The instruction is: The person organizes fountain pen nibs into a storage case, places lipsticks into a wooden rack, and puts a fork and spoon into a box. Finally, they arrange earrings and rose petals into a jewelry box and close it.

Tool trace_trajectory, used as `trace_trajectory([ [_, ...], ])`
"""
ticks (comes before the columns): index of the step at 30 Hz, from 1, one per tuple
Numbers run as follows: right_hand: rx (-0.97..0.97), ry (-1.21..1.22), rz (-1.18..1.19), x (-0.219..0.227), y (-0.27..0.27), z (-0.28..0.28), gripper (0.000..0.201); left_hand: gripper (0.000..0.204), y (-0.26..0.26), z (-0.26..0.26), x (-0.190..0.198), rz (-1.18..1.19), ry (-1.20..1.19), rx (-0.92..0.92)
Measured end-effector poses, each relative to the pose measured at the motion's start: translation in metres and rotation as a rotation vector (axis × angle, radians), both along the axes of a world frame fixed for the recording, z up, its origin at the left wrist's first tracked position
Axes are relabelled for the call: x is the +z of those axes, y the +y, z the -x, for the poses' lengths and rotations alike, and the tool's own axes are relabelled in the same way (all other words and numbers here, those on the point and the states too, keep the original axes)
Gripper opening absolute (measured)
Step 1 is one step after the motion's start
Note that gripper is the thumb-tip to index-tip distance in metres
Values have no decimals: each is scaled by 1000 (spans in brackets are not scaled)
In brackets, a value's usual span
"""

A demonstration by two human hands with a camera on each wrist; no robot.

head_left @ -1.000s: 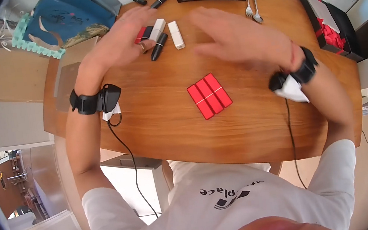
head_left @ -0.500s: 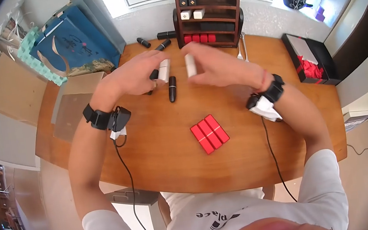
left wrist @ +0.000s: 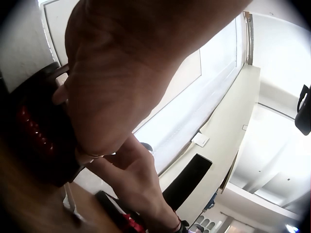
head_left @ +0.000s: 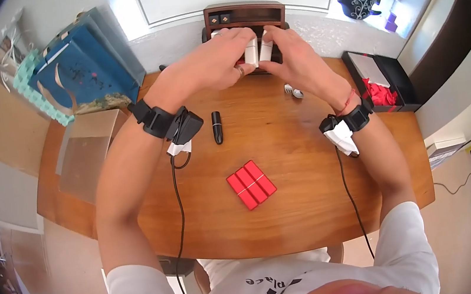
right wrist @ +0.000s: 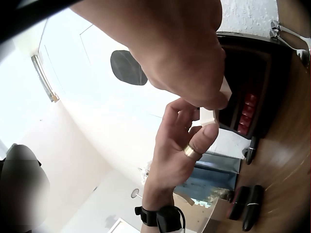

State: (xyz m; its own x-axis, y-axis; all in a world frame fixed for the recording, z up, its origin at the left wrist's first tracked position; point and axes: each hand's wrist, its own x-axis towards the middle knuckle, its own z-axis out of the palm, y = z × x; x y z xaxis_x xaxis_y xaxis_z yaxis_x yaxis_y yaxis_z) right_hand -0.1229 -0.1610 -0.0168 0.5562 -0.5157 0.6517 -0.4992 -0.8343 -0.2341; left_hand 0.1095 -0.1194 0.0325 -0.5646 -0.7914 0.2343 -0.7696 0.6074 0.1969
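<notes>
In the head view, the left hand [head_left: 209, 61] pinches a white tube [head_left: 251, 53] between thumb and fingers. Beside it the right hand [head_left: 305, 66] grips another white tube [head_left: 265, 50]. Both tubes are held upright, close together, in front of the dark wooden rack [head_left: 247, 7]. The right wrist view shows the left thumb against one white tube [right wrist: 208, 116] and part of the other [right wrist: 225, 92] under the right hand. Red pieces [right wrist: 247, 114] sit on a low shelf of the rack. In the left wrist view the left hand [left wrist: 112, 92] hides what it holds.
Three red tubes [head_left: 251, 185] lie side by side on the table [head_left: 302, 198]. A black tube [head_left: 217, 128] lies behind them. Spoon and fork [head_left: 293, 91] are right of the rack, and an open black box [head_left: 382, 83] stands farther right. A blue bag [head_left: 86, 71] stands at left.
The left hand has picked up a white tube and moved right and forward to the rack. The right hand has carried its white tube there too. The head view has shifted.
</notes>
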Motion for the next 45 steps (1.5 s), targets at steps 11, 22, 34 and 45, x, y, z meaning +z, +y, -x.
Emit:
trace_trajectory([
  [11, 75, 7, 150, 10, -15, -3, 20, 53, -19, -4, -41, 331, 38, -14],
  [22, 102, -139, 124, 8, -13, -11, 16, 36, -21, 11, -46, 438, 270, 102],
  [34, -49, -241, 168, 4, -20, -3, 17, 27, -10, -7, -26, 460, 76, 357],
  [45, -49, -302, 190, 7, -21, 6, 9, 28, -4, -9, -23, 690, -266, 233],
])
